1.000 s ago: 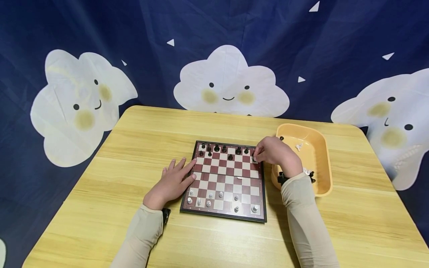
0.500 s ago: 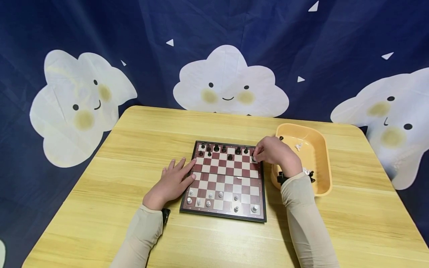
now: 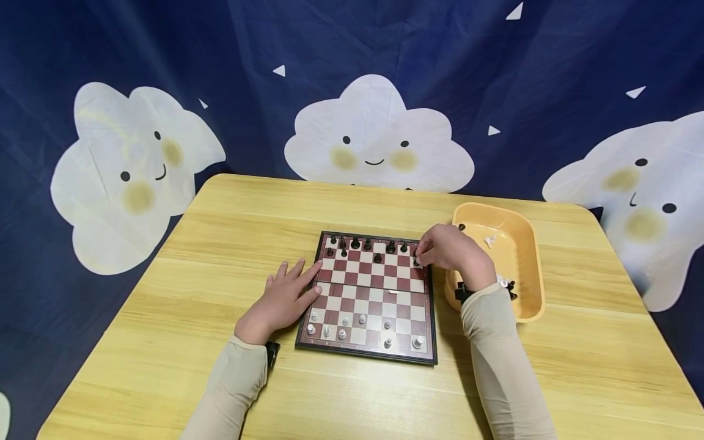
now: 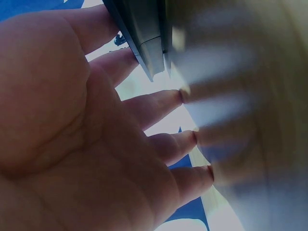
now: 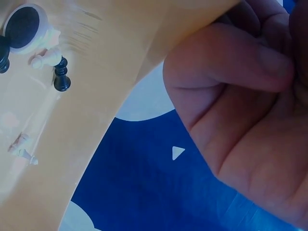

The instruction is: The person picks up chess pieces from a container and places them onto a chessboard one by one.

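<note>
A red-and-white chessboard (image 3: 354, 281) lies on the table, dark chess pieces (image 3: 355, 243) along its far side and white chess pieces (image 3: 342, 334) along its near side. My left hand (image 3: 280, 300) rests flat beside the board with spread fingers, index finger and thumb at its left edge. In the left wrist view, the fingertips (image 4: 178, 96) touch the tabletop. At the far right corner, my right hand (image 3: 453, 247) pinches a black chess piece (image 3: 417, 263), mostly covered by the fingers. That piece is hidden in the right wrist view, where thumb (image 5: 269, 67) and fingers press together.
An orange plastic bin (image 3: 538, 275) stands right of the board, under the right forearm. Loose white pieces (image 3: 490, 241) and black pieces (image 5: 61, 79) lie inside it. A blue cloud-print cloth (image 3: 374, 36) hangs behind the wooden table (image 3: 192, 293).
</note>
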The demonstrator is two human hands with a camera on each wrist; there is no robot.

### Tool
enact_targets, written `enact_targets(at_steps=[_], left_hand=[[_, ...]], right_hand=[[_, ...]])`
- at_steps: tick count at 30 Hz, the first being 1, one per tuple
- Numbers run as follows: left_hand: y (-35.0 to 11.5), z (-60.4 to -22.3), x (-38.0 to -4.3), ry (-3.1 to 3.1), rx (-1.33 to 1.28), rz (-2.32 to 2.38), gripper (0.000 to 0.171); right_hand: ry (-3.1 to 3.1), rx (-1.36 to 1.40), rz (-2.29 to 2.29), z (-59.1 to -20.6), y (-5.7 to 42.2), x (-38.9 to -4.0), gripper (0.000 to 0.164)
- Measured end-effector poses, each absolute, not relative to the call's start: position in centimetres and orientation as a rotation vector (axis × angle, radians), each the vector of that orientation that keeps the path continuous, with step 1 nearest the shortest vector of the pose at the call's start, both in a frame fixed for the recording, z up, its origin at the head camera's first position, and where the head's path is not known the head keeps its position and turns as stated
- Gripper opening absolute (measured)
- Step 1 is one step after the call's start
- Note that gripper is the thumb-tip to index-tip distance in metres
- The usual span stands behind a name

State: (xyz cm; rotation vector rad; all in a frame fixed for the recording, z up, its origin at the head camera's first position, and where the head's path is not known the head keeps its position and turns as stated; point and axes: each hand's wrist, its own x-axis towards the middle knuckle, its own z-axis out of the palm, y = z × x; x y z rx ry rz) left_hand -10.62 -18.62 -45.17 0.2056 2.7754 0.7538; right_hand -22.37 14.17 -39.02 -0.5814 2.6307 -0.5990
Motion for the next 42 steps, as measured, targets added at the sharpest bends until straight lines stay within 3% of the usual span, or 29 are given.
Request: enact_targets(at_steps=[9,18,25,34,42], left_hand=[[-18.6,-45.2,-10.6,2.769,0.199,0.751,0.056],[-18.7,-45.3,-10.7,2.765,0.191,0.758,0.055],[-18.7,-45.2,-10.6,2.764,0.19,0.758,0.056],[-18.6,-45.2,-10.6,2.782,0.207,0.76,0.055],[-18.8,-45.3,-10.7,2.77,0.212,0.766,0.055]], right_hand=[[2.617,-0.561,-0.697,-38.3,15.0,-22.2,0.006],[2.736,-0.556,-0.839,-35.3,18.8,-21.1,0.023],[2.769,-0.375,-0.856,-33.4,23.7,-19.9,0.04],[2.559,-0.143,-0.871,-34.5,27.3,-20.2,0.05],[2.361,-0.018,-0.946,-36.2,27.6,-20.8,0.039]])
